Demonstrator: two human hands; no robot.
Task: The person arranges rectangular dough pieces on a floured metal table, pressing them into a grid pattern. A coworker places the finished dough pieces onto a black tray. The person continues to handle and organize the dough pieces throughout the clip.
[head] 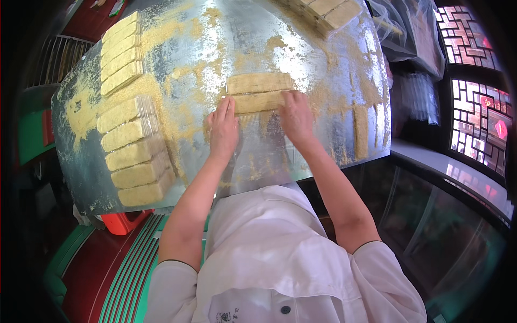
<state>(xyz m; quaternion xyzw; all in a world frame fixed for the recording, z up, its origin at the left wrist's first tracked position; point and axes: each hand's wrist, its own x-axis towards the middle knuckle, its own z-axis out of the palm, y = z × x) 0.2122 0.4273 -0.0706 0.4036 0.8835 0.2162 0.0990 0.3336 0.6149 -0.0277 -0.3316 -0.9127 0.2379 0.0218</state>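
Observation:
Two long yellow-brown bars lie side by side on a metal tabletop (194, 149) dusted with tan powder. The far bar (259, 82) is untouched by either hand. The near bar (256, 103) lies between my two hands. At its left end, my left hand (224, 131) has its fingers close together against the bar. My right hand (297, 117) has bent fingers on the right end. The thumbs' exact grip is partly hidden. Just below the near bar, the surface shows a fine mesh-like texture; what causes it cannot be made out.
On the left stand a far stack of bars (121, 52) and a near stack of bars (131, 155), with clear wrapping at their sides. More bars (343, 14) lie at the far right. A powder-coated strip (360, 133) rests near the right edge. A red plastic stool (121, 224) shows below.

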